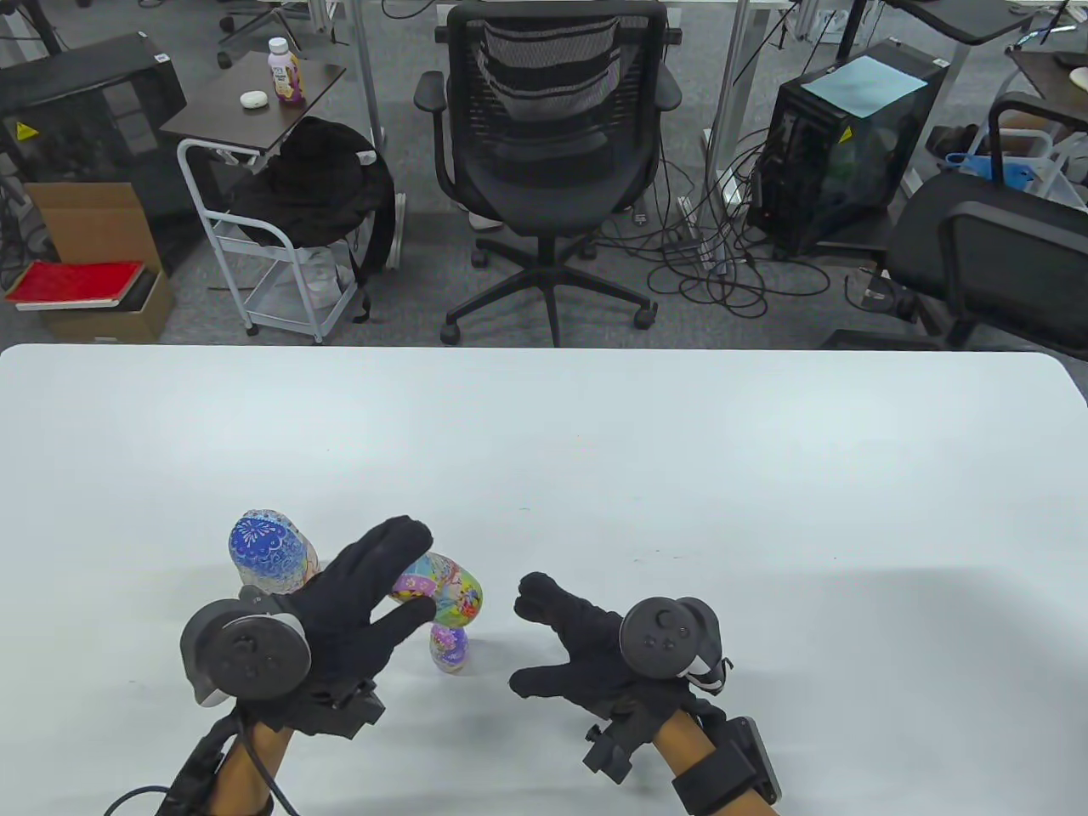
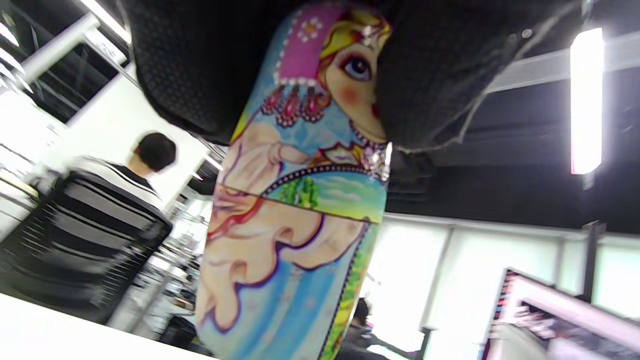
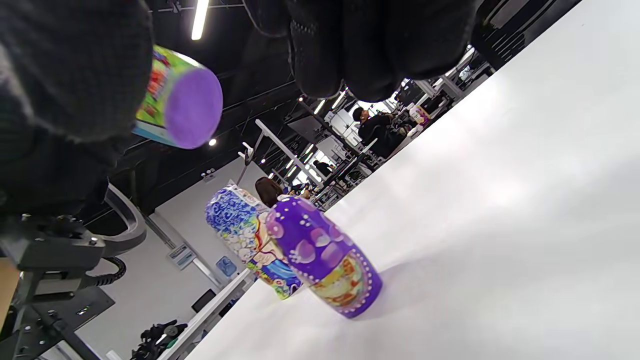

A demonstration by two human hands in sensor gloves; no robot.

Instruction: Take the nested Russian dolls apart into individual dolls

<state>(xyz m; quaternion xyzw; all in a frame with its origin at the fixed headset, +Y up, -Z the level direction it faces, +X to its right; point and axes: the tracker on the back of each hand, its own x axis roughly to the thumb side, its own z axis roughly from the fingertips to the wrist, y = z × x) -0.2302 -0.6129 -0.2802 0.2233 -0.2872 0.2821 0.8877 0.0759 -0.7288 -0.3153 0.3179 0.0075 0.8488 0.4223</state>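
My left hand [image 1: 415,575] holds a multicoloured doll [image 1: 449,592] above the table, pinched between thumb and fingers. In the left wrist view this doll [image 2: 290,225] shows a painted face and a closed seam, with gloved fingers [image 2: 200,65] on both sides of its head. A small purple doll [image 1: 449,648] stands on the table just below it. A larger blue-topped doll [image 1: 265,551] stands to the left, behind my left hand. My right hand [image 1: 527,637] is open and empty, to the right of the purple doll [image 3: 325,260]. The held doll's purple base [image 3: 193,107] shows in the right wrist view, with the blue doll [image 3: 235,225] behind the purple one.
The white table [image 1: 680,476] stretches far and right of the dolls. Beyond its far edge stand an office chair [image 1: 548,127], a computer tower [image 1: 841,144] and a small cart [image 1: 272,238].
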